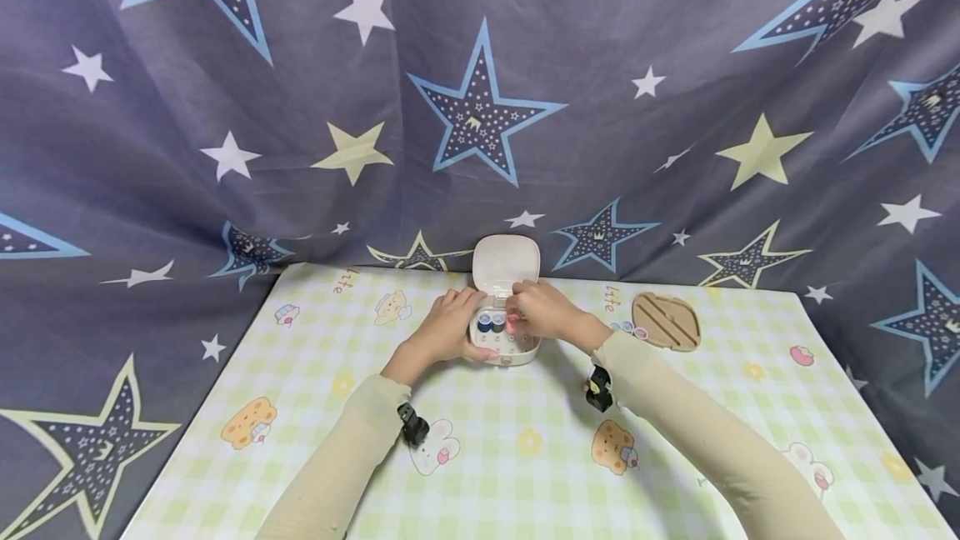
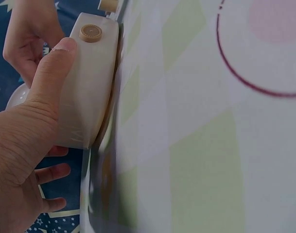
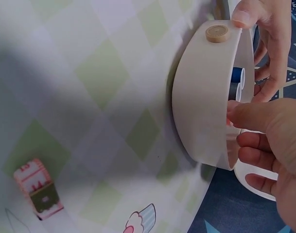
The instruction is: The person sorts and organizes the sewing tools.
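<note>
A white sewing box (image 1: 517,359) stands on the table with its lid (image 1: 506,262) raised at the back. My left hand (image 1: 448,327) grips the box's left side, thumb at the front rim near a tan button catch (image 2: 91,33). Inside, a blue thread spool (image 1: 484,322) and a dark grey thread spool (image 1: 498,322) stand side by side at the back, with bare pegs in front. Just right of them, my right hand (image 1: 547,309) reaches into the box and pinches a red thread spool (image 1: 512,324). The fingers hide much of that spool.
Right of the box lies a tan slotted tray (image 1: 664,322). Several small spools, among them a pink-rimmed one (image 1: 640,332), sit against its left edge. A checked cloth (image 1: 517,482) covers the table, and a starry curtain (image 1: 337,65) hangs close behind.
</note>
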{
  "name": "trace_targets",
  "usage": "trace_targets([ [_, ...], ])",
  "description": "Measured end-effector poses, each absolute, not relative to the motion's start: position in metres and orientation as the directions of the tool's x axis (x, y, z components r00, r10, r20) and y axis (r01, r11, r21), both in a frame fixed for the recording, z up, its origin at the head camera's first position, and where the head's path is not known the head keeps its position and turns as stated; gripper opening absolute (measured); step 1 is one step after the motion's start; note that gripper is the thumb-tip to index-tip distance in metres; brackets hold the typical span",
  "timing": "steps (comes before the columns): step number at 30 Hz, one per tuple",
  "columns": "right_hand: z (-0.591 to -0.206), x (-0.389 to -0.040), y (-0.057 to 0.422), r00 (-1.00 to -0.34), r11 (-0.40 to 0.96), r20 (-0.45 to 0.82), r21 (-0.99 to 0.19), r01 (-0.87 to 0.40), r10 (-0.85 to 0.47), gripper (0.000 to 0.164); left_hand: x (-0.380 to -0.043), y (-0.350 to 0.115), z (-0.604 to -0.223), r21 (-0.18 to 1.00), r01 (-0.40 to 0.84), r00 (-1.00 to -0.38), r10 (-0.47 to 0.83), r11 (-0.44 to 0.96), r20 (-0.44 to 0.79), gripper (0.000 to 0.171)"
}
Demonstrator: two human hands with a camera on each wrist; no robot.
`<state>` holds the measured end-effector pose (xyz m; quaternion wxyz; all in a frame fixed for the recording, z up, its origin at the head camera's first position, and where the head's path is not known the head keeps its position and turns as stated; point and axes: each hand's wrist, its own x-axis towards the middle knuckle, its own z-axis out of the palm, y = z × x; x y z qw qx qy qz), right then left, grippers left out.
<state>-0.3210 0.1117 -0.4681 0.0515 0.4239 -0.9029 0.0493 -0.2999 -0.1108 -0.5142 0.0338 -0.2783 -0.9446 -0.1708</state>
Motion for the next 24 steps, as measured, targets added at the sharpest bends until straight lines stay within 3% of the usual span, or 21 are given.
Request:
trace_targets([
  [9, -0.4728, -0.3212, 0.1123, -0.614, 0.622, 0.210, -0.034, -0.782, -0.760, 0.014, -0.3000, -0.1112, -0.5135, 0.296, 0.533, -0.845, 0.513, 0.792, 0.149, 0.112],
  [16, -0.4715, -0.3190, 0.1113, -0.650, 0.654, 0.188, -0.047, -0.755, -0.737, 0.011, -0.2984, -0.1103, -0.5093, 0.286, 0.546, -0.837, 0.525, 0.787, 0.152, 0.111],
  [24, -0.4726, -0.3133, 0.1098, -0.687, 0.692, 0.155, -0.028, -0.721, -0.710, 0.013, -0.2952, -0.1115, -0.5055, 0.433, 0.494, -0.858, 0.503, 0.754, 0.104, 0.107],
])
